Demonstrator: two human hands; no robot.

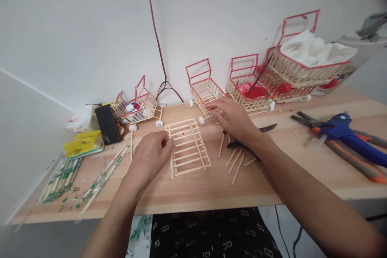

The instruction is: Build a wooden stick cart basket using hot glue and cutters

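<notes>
Head view. A flat ladder-like stick frame (188, 147) lay on the wooden desk (272, 181), its long axis running away from the person and leaning slightly to the left at the far end. The left hand (149, 155) rested at the frame's near-left rail, fingers curled and pinched together against the rail's upper part; whether a loose stick was caught in that grip could not be told. The right hand (234, 119) hovered palm-down beyond the frame's far-right corner, fingers spread and released, their tips at the front rim of a small red-trimmed stick cart (203, 88). The left hand was thus the nearer to the frame, touching it, while the right stood apart from it, up and to the right. Loose sticks (236, 161) lay scattered just right of the frame, under the right wrist. Farther right lay a blue glue gun (347, 133); further stick carts (272, 84) stood along the wall, and a bundle of wrapped chopsticks (60, 177) lay at the desk's left edge.
</notes>
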